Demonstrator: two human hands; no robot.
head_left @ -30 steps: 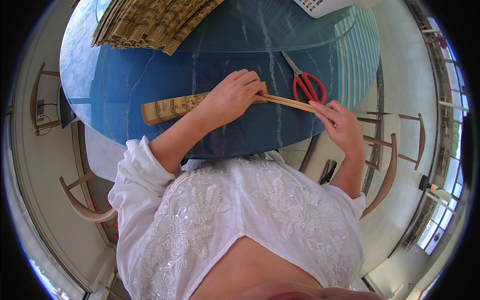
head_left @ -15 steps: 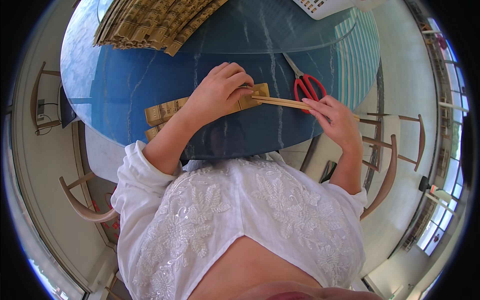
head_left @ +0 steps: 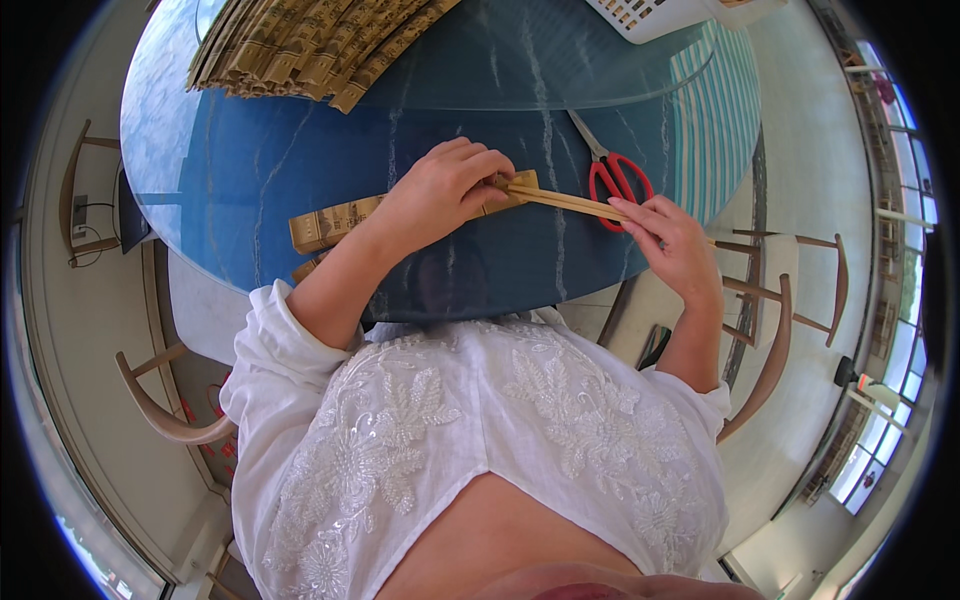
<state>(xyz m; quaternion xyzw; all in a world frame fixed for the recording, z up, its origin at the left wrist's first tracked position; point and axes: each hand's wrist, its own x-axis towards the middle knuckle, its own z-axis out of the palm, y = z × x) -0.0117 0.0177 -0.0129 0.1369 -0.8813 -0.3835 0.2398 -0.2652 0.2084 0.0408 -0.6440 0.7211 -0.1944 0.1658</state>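
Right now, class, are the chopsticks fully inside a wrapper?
Not fully: the chopsticks show bare between the left hand and the right hand. Cannot tell if their left ends are in.

Red-handled scissors (head_left: 603, 156) lie just beyond the right fingers (head_left: 645, 211), on the blue, white-veined tabletop (head_left: 300, 160). Teal-and-white stripes (head_left: 725, 150) show beyond those fingers, to their right. Well apart, 2 wooden chairs (head_left: 769, 365) stand right of them, 2 more chairs (head_left: 150, 408) far left.
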